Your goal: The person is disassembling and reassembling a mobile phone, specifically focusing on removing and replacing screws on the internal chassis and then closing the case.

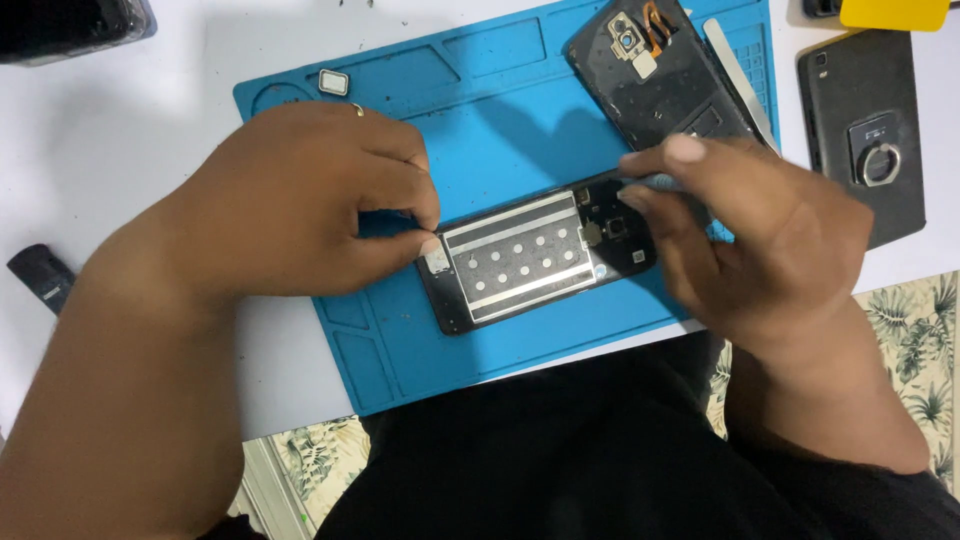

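Note:
An opened phone frame lies on a blue repair mat, its metal plate with round holes facing up. My left hand pinches the frame's left end with thumb and fingers. My right hand is closed around a thin blue-grey tool whose tip rests at the frame's right end, near the camera area. A detached back cover with a camera module and an orange flex cable lies at the mat's far right.
Metal tweezers lie beside the back cover. A small square part sits in a mat compartment. A black phone with a ring holder lies right of the mat on the white table. A dark object rests at left.

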